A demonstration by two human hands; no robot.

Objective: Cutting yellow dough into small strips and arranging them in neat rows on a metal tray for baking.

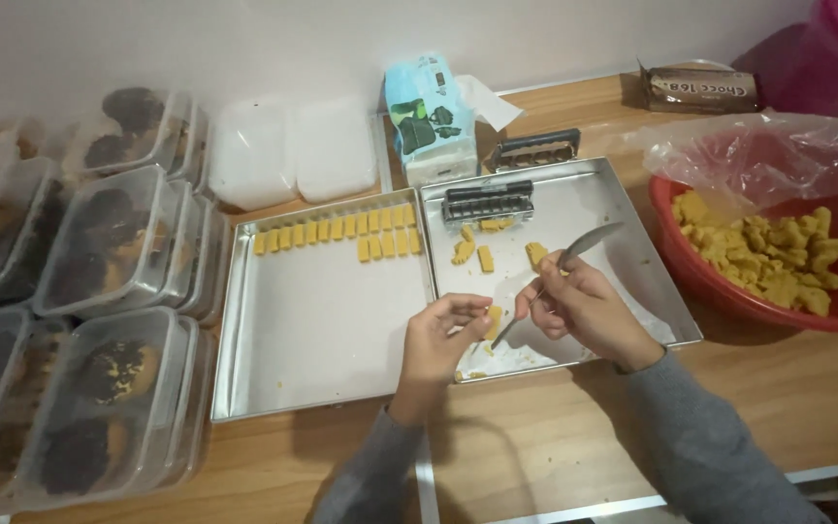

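Shaping a bit of yellow dough over the right-hand baking tray

The left hand (443, 335) pinches a small dough piece (493, 320) in closed fingers, steadying it for the knife (564, 267), which the right hand (579, 306) grips tightly, tip by the dough. Finished pieces sit in rows (341, 233) on the left tray (312, 330), apart from loose ones; a red bowl (729, 286) of dough stands near on the desk (807, 398)
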